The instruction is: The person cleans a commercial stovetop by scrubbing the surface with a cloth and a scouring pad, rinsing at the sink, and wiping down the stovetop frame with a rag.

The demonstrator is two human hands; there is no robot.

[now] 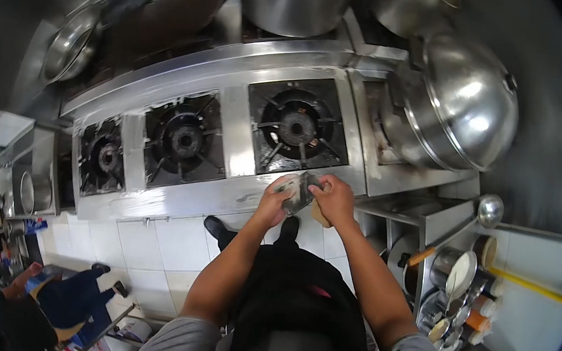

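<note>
Both hands meet in front of my body, just over the front edge of the stove [235,201]. My left hand [276,202] is closed on a thin, grey-green crumpled piece [301,194], which looks like a scouring pad or cloth; its exact kind is unclear. My right hand [336,200] pinches the same piece from the other side. A tan, sponge-like thing [320,215] shows below the right hand, partly hidden by it. Nearest beyond the hands is a black burner [296,128] with a grate and wet-looking metal around it.
More burners [186,138] line up to the left. A large steel pot [297,0] stands behind, and a domed steel vessel [464,104] sits at right. A ladle [490,211] and several containers [453,273] are on the right. Another person [69,300] is at lower left.
</note>
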